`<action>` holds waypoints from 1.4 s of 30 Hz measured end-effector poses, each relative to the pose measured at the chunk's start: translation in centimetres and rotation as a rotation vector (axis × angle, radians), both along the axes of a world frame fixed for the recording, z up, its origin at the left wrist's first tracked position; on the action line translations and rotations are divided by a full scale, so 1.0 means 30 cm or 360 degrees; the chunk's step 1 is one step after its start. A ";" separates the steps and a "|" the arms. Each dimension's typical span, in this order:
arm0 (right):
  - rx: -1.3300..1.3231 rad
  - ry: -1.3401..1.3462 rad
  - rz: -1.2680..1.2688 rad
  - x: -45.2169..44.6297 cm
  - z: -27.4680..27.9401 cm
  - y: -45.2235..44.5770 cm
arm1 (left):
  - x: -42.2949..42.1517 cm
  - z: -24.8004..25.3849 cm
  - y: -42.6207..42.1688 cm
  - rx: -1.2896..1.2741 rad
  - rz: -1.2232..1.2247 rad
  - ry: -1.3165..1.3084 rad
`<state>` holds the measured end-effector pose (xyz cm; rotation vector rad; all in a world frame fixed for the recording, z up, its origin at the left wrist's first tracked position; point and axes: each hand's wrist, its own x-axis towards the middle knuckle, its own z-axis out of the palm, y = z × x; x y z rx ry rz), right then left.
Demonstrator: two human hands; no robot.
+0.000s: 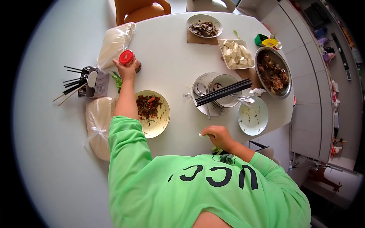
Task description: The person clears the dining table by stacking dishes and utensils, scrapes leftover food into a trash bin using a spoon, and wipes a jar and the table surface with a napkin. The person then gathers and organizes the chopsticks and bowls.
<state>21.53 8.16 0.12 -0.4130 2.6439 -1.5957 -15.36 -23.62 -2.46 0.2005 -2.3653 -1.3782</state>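
My left hand (126, 71) is wrapped round a jar with a red lid (126, 57) at the left side of the table. Close by are green chili peppers (118, 81), a bag of pale contents (114, 43) and a bowl of chopped dark and red food (150, 106). Near the front edge, my right hand (221, 137) is closed, with a small crumpled white piece, possibly tissue (201, 135), poking out at the fingertips. To its right stands a pale bowl with food scraps (253, 117).
Stacked bowls (225, 81) carry black chopsticks (224, 92) and spoons mid-table. Beyond are a tray of tofu blocks (236, 55), a metal basin of meat (273, 74) and a plate of dark food (204, 27). A chopstick basket (99, 83) and tied bag (99, 129) stand left.
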 end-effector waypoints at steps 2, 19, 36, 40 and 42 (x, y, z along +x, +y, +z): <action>0.0022 0.0040 0.0020 0.002 -0.005 -0.004 | 0.008 0.017 0.005 0.0086 -0.0045 -0.0068; -0.0815 -0.0349 -0.0284 0.017 0.058 -0.134 | 1.137 0.243 0.364 -0.0608 -0.1497 -0.0622; -0.1809 -0.1207 -0.1432 0.042 -0.125 0.201 | 1.061 0.078 0.427 0.0702 -0.0840 -0.0839; -0.1892 -0.1333 -0.1362 -0.050 -0.199 0.192 | 0.915 -0.003 0.409 0.0625 -0.0749 -0.0920; -0.1906 -0.1339 -0.1209 -0.076 -0.214 0.193 | 0.900 0.011 0.431 0.0715 -0.0617 -0.0933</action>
